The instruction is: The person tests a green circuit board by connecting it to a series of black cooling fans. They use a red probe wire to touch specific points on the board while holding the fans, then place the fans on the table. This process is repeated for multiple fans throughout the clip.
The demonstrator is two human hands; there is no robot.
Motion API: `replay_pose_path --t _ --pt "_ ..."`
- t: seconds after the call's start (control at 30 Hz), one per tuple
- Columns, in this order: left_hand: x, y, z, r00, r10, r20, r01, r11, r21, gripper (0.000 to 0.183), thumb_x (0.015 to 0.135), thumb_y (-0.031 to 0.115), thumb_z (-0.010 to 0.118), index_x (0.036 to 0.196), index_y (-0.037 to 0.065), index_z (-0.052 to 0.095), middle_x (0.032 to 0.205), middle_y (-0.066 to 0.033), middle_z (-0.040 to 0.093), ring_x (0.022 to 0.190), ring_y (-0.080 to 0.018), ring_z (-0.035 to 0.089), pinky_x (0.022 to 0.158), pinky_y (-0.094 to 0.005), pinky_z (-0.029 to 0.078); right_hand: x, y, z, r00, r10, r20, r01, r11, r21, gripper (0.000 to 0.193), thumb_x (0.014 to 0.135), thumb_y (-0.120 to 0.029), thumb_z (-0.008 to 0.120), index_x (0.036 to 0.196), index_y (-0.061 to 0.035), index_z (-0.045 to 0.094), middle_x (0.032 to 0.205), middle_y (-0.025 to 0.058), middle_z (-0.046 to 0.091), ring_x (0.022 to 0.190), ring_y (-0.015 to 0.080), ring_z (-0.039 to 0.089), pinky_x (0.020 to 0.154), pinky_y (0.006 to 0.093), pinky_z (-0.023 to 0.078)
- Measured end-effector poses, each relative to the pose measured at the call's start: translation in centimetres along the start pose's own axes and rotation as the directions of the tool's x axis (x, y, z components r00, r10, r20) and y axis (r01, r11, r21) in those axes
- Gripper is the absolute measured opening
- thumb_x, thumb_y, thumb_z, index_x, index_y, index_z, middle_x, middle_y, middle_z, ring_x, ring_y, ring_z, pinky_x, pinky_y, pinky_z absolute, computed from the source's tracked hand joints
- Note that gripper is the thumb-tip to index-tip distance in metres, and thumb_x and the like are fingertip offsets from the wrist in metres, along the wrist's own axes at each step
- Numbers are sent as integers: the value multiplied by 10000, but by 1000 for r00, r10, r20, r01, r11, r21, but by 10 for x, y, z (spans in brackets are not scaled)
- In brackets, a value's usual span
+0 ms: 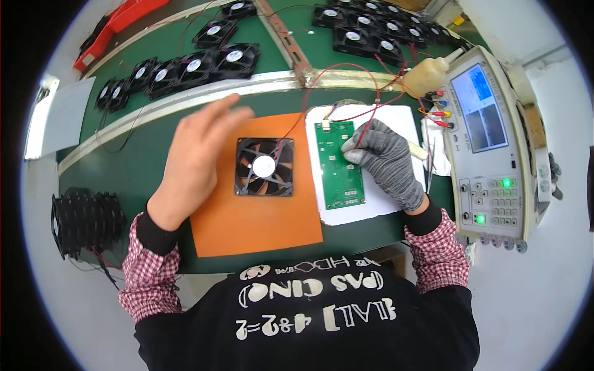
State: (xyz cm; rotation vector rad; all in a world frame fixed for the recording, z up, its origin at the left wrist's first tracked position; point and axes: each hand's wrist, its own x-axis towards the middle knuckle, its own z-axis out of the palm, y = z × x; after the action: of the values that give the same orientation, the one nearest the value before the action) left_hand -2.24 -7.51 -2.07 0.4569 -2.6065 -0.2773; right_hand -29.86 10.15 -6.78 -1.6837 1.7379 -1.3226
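A black square cooling fan point(264, 167) with a white round label lies on an orange mat point(260, 232). My bare left hand point(198, 154) hovers at the fan's upper left, fingers stretched out and slightly blurred, holding nothing. To the right, a green circuit board point(340, 179) rests on a white pad point(377, 211). My right hand point(387, 161), in a grey knitted glove, is over the board's right edge with thumb and fingertips pinched together. A thin red wire point(374, 114) runs down into that pinch; its end is hidden by the fingers.
A test instrument point(495, 179) with a lit screen stands at right, coloured leads plugged in, beside a cream squeeze bottle point(427, 75). Several fans point(195, 65) line the back ledge, with more fans point(365, 37) at back right. A fan stack point(86, 222) sits at left. A red bin point(124, 21) is behind.
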Motion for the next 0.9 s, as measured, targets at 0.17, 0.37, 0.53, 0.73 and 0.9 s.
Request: replay_pose_path --t 0.17,0.37,0.53,0.73,0.9 --pt "-16 4 18 968 -176 178 248 778 -577 901 625 377 870 1343 21 459 1316 -110 528 1262 -236 482 1062 -390 356 -1 -1 2 998 36 48 -35 999 -17 203 788 31 684 970 -56 697 850 78 645 843 237 638 799 326 513" --pt "-9 22 34 990 36 133 -12 984 -175 942 575 348 886 1361 37 468 1303 -152 504 1115 -353 498 970 -451 379 4 -8 -1 972 -170 160 216 915 -341 190 770 -18 686 935 -111 700 819 75 621 814 264 598 737 375 482" --pt "-15 46 -2 873 415 -255 -341 894 290 499 832 392 694 1178 40 617 1139 -101 636 966 -248 558 847 -381 445 5 0 2 989 -105 102 124 969 -212 214 740 8 692 919 -109 697 882 83 610 871 278 605 772 385 480" --pt "-34 62 -48 769 162 619 638 -268 -722 624 892 523 606 1068 -74 554 865 -185 631 775 -317 629 664 -410 503 4 -3 -1 997 -36 73 42 996 -77 136 743 21 717 846 -60 679 881 76 590 874 257 609 791 364 507" --pt "-40 56 -41 836 207 507 548 -285 -787 714 787 553 671 1137 -55 538 966 -193 620 846 -318 614 733 -413 483 2 -2 2 991 -113 73 128 957 -260 113 756 -57 731 860 -97 710 883 61 604 876 268 597 814 388 483"
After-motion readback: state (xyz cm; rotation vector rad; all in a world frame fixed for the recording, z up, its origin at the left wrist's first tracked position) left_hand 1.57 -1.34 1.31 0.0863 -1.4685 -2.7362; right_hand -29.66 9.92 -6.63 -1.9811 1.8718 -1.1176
